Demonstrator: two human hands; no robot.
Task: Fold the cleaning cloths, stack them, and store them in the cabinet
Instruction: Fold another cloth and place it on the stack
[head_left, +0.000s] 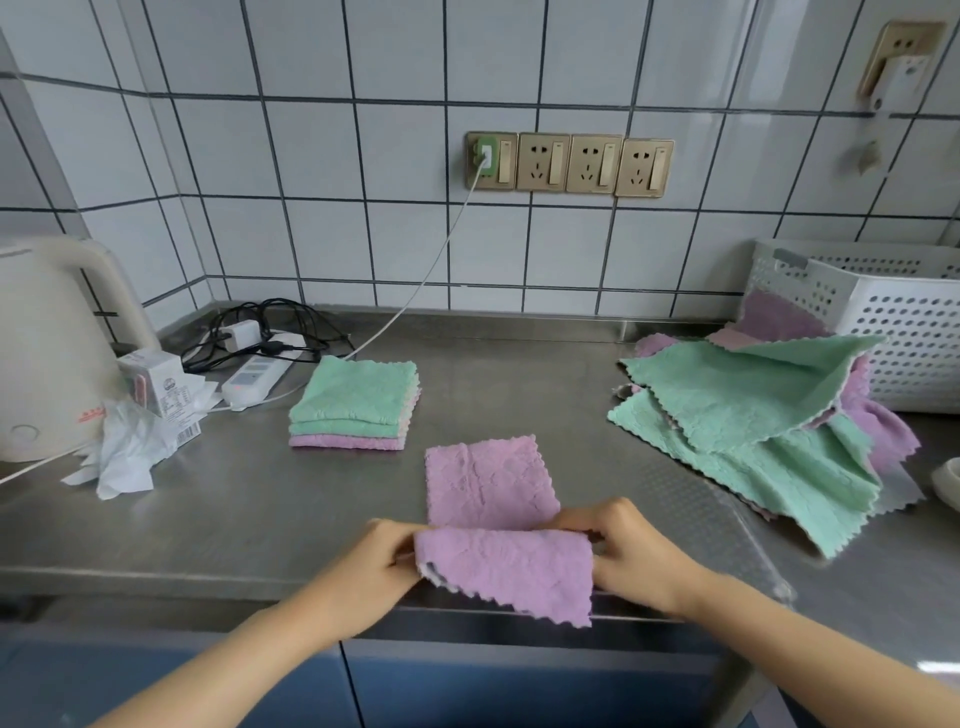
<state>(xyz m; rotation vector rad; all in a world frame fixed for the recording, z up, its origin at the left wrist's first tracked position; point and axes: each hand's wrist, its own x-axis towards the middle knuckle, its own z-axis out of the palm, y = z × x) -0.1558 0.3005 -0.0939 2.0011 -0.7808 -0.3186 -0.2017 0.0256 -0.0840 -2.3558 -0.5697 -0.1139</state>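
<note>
While left hand (379, 558) and right hand (623, 545) pinch purple cloth (498, 519) ends, near counter edge (208, 584)

Two bare forearms (no sleeves, rings or watch showing).

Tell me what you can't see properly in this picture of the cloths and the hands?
- Head view: the fingertips of the left hand and right hand are tucked behind the purple cloth they pinch.
- The pile of unfolded cloths: how many lie in it is hidden by overlap.
- Inside the white basket: blocked by its wall and cut by the right edge.
- The kettle: cut off by the left edge.
- The small box: print too small to read.
</note>
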